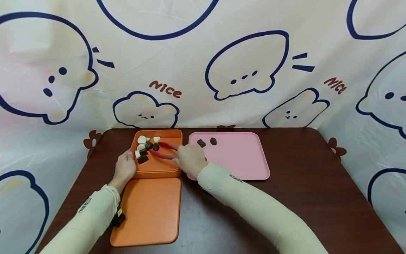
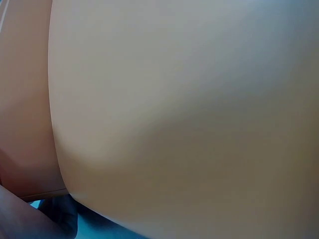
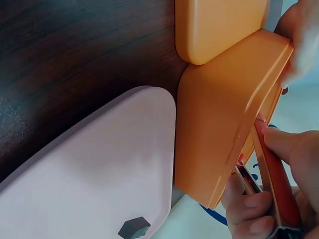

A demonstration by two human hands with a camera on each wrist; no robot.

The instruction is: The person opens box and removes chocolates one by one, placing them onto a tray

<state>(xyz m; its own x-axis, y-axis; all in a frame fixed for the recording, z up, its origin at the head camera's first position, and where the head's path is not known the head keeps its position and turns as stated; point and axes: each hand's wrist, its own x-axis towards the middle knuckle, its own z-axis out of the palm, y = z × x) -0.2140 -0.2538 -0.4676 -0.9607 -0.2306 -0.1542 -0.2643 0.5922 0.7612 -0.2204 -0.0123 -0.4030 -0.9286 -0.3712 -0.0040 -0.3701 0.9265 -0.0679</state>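
Note:
My right hand (image 1: 191, 158) grips a pair of red tongs (image 1: 163, 156) and reaches over the right rim of an orange box (image 1: 161, 165). The tong tips stand spread inside it, close to a round dark chocolate piece (image 1: 155, 147). Several white pieces (image 1: 141, 139) and brown ones (image 1: 143, 159) lie along the box's left part. At the box's left wall, my left hand (image 1: 125, 168) holds the side, thumb at the rim. In the right wrist view, fingers and thumb wrap the tongs' red arm (image 3: 276, 174); the box wall hides the tips.
Right of the box lies a pink tray (image 1: 236, 155) with dark pieces, including a square one (image 1: 201, 143) and a round one (image 1: 213, 141). A flat orange lid (image 1: 149, 211) sits in front of the box on the dark wooden table (image 1: 301, 176). A printed cloth hangs behind.

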